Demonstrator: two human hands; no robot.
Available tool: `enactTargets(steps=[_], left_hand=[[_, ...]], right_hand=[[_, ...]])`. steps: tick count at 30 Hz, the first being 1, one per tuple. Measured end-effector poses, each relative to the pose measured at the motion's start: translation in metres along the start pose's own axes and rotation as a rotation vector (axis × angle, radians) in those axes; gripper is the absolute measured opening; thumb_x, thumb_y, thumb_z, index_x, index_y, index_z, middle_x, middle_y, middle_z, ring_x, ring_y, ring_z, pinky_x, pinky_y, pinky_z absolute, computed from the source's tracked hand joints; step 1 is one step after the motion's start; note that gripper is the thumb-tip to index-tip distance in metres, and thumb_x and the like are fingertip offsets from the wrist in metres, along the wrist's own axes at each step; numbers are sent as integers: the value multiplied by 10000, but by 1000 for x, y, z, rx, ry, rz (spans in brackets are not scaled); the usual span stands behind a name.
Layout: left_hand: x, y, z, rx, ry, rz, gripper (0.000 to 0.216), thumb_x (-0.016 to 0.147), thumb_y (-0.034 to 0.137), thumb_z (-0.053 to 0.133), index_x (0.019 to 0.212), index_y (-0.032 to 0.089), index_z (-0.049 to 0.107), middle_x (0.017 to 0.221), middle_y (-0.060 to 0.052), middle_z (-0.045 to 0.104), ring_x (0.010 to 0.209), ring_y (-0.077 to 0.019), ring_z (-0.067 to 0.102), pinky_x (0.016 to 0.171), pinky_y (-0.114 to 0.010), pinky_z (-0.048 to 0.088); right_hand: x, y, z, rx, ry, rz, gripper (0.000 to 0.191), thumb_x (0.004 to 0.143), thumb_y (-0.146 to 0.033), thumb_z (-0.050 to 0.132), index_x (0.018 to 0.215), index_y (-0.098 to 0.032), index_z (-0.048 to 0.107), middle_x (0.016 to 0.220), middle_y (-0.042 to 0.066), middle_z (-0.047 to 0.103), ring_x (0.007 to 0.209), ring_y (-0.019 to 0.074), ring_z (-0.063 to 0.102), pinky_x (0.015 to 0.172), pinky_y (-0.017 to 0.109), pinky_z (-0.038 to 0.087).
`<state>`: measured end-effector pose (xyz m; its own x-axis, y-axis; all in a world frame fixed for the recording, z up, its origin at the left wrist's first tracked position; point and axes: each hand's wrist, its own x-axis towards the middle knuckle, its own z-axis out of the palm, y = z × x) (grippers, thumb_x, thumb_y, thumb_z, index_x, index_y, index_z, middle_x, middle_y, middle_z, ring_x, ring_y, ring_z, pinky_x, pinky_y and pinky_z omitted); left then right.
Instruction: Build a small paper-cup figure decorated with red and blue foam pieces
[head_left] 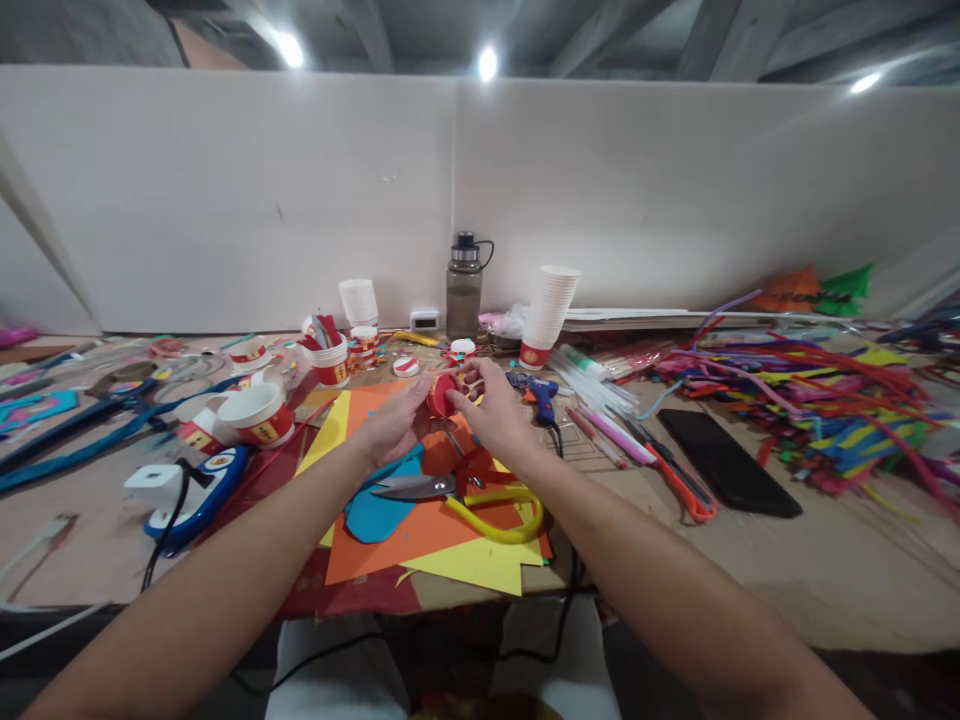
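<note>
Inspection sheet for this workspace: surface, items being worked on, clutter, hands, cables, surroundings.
Surface: table, crowded; orange paper before the person.
Items: small red piece in hand; scissors lie below.
Clutter: heaped colourful strips, phone, stacked paper cups, glue gun.
Hands: left hand and right hand both hold the red piece.
Cables: black cable hangs past the front edge; white cable at left.
Surroundings: pale partition, ceiling lights; other people: nothing seen.

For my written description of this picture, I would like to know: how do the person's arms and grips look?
The left grip and right grip are human hands without gloves. The left forearm and right forearm are bare to the picture's edge: no sleeve, watch or bracelet is visible. Rings cannot be judged at this size.
</note>
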<state>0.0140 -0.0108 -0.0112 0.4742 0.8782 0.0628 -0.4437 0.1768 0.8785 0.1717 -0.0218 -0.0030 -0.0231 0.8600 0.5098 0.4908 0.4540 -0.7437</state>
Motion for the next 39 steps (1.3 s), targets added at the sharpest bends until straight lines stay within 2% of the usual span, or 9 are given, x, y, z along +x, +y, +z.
enactTargets(steps=[3, 7, 12, 24, 28, 32, 35, 37, 39], left_hand=[[2, -2, -1, -36, 46, -5, 352, 938, 420, 501, 1084, 146, 666, 959, -95, 698, 864, -163, 656, 753, -292, 575], [3, -3, -4, -45, 65, -2, 344, 930, 425, 516, 1037, 133, 664, 907, -84, 701, 812, -156, 659, 728, -293, 579], [3, -4, -4, -45, 71, 6, 324, 931, 414, 520, 1068, 153, 654, 882, -62, 702, 749, -137, 653, 679, -269, 576], [4, -3, -8, -37, 51, 24, 286, 902, 389, 581, 1063, 166, 658, 909, -54, 705, 713, -115, 648, 641, -232, 561], [3, 0, -7, -1, 59, 25, 310, 900, 393, 576, 1097, 168, 658, 946, -69, 713, 740, -135, 667, 593, -220, 542], [1, 4, -7, 48, 28, -40, 318, 883, 398, 589, 1062, 147, 668, 920, -93, 723, 725, -173, 688, 553, -235, 529], [-1, 8, -9, 70, 20, -89, 261, 868, 354, 608, 977, 128, 680, 900, -107, 730, 730, -187, 697, 579, -245, 539], [-1, 10, -12, 87, 36, -122, 249, 868, 331, 603, 988, 127, 679, 910, -117, 734, 720, -194, 702, 547, -239, 529], [1, 12, -16, 91, 72, -152, 293, 885, 349, 577, 1052, 126, 669, 917, -132, 738, 711, -198, 706, 551, -249, 535]], right_hand=[[-1, -1, -2, -66, -19, -146, 386, 812, -151, 625, 1187, -232, 585, 1087, 76, 519, 973, 188, 556, 848, 349, 504], [-1, 1, -4, -151, -49, -278, 311, 828, -128, 610, 1120, -225, 652, 1071, 81, 544, 1045, 215, 526, 943, 392, 459], [0, 1, -6, -244, -28, -357, 300, 823, -175, 652, 1117, -230, 671, 1110, 81, 593, 1055, 232, 521, 949, 406, 433], [2, 0, -9, -296, -22, -399, 220, 862, -223, 627, 1067, -226, 708, 1147, 85, 660, 1062, 247, 532, 952, 429, 417], [5, -2, -12, -242, -25, -371, 140, 826, -223, 675, 965, -209, 685, 1075, 79, 669, 1035, 235, 550, 933, 407, 412], [10, -4, -18, -161, -140, -309, 72, 811, -189, 673, 807, -202, 602, 983, 47, 660, 993, 210, 568, 922, 377, 391], [13, -7, -23, -108, -252, -328, 75, 829, -183, 633, 794, -208, 571, 944, 24, 645, 979, 195, 561, 931, 367, 378], [16, -9, -28, -87, -239, -351, 62, 824, -200, 632, 797, -205, 577, 966, 29, 630, 1012, 198, 548, 957, 377, 362], [20, -8, -33, -24, -171, -300, 67, 814, -232, 632, 796, -204, 574, 944, 26, 616, 981, 195, 556, 929, 369, 387]])
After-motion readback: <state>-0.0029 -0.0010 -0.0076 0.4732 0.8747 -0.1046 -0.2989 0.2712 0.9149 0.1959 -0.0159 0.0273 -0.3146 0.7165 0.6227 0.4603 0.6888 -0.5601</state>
